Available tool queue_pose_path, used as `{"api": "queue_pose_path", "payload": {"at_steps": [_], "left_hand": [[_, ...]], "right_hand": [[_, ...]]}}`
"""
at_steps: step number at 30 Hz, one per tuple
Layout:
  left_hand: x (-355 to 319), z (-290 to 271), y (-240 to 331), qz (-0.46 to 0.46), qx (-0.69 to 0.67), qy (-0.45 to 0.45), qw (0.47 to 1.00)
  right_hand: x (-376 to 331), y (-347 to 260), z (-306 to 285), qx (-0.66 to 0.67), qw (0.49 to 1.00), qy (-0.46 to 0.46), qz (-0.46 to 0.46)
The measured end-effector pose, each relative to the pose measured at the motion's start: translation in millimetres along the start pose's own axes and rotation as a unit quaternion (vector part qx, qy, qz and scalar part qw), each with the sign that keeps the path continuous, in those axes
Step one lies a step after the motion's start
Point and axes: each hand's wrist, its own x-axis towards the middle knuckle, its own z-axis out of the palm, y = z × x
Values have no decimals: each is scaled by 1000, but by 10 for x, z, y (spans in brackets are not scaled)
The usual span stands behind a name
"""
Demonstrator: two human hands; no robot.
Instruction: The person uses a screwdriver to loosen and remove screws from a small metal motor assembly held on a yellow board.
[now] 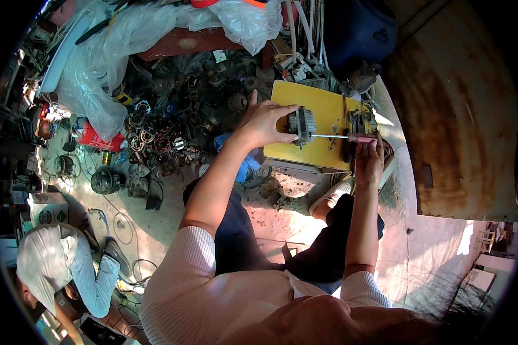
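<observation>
Over a yellow board [325, 103], my left hand [263, 122] grips a small electric motor [303, 126] with a grey ribbed body, thumb and forefinger on its near and far sides. From the right, my right hand [369, 160] holds a screwdriver [360, 138] by its pink handle, fingers closed round it. The screwdriver's metal shaft lies level and points left, its tip at the motor's right side. The exact contact point is too small to make out. Beside my right hand, dark hand tools [349, 152] lie along the board's right edge.
A large heap of motor parts and copper coils [161, 135] covers the floor to the left. Clear plastic sheeting [101, 69] hangs at the far left. A blue barrel [362, 29] stands at the back right, near a rusty metal panel [454, 115]. Another person [69, 264] crouches lower left.
</observation>
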Motion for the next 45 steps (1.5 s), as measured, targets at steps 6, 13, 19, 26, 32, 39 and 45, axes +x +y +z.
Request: {"api": "queue_pose_path", "payload": {"at_steps": [6, 13, 19, 26, 32, 39, 45], "left_hand": [[-23, 31, -50, 5, -5, 14, 1000], [4, 18, -11, 2, -8, 7, 1000], [-18, 42, -54, 4, -7, 16, 1000], [-9, 19, -25, 4, -6, 12, 1000], [-19, -4, -11, 1, -7, 6, 1000], [-8, -14, 18, -1, -7, 6, 1000], [-26, -9, -13, -3, -8, 7, 1000]], "right_hand": [[-64, -9, 121, 16, 999, 16, 27], [35, 12, -127, 5, 1000, -15, 11], [-104, -36, 165, 6, 999, 18, 28], [-46, -25, 72, 5, 999, 44, 1], [-123, -28, 191, 4, 999, 31, -5], [-76, -10, 115, 24, 998, 50, -11], [-144, -35, 222, 44, 998, 34, -6]]}}
